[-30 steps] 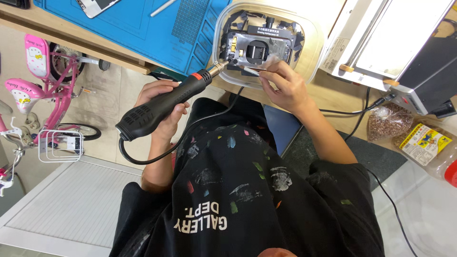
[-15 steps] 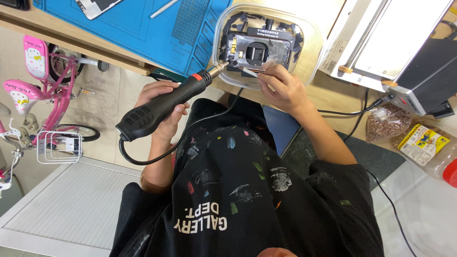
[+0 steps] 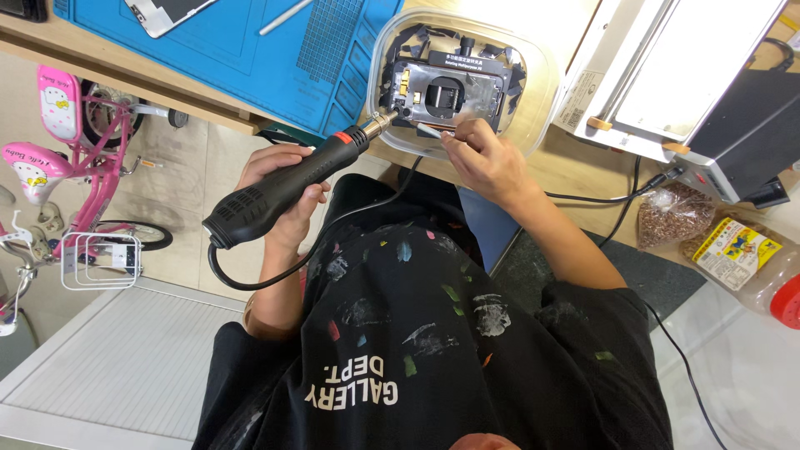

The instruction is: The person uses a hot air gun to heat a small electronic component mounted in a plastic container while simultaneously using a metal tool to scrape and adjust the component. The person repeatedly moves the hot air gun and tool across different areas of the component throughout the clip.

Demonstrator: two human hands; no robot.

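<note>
We see the left hand wrapped around the black pistol-shaped hot-air tool, its grip pressed together around the thick ribbed handle, with the metal nozzle pointing at the near left corner of the dark rectangular fixture. That fixture lies inside a clear plastic tray with rounded corners, which sits on the wooden worktop just right of the blue silicone work mat. The right hand has its grip pinching a thin metal tool between thumb and fingertips, its tip resting at the near edge of the fixture, close beside the nozzle.

We judge the hot-air tool to be fairly light but stiff, and awkward because its black cable trails down from the butt; the handle is the only sound place to hold it, since the nozzle is likely hot. The thin metal tool looks slim and slippery, best pinched near its middle as it is now. The part clamped in the fixture looks small and fragile, so light pressure would suit it.

To the right stand a white boxy machine, a black box and a bag of brown granules. On the floor at the left stands a pink children's bicycle.
</note>
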